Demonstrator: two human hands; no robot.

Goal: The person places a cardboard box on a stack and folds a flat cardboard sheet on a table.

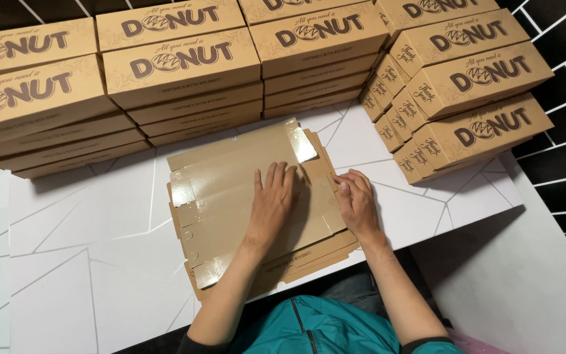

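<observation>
Fingers of left hand [272,202] flat on unfolded box blank [230,190]; right hand [356,204] pinches its edge flap (assembled boxes [185,65] stacked behind, shut).

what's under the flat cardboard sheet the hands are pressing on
More flat sheets, their edges fanning out below the top sheet. The left hand and right hand rest on top. How many sheets, and the table beneath, are covered.

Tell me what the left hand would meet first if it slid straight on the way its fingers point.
The left hand lies flat on the top cardboard blank, fingers pointing away. Going straight on, it would cross the blank's far edge, then probably meet the stacked brown boxes behind.
</observation>
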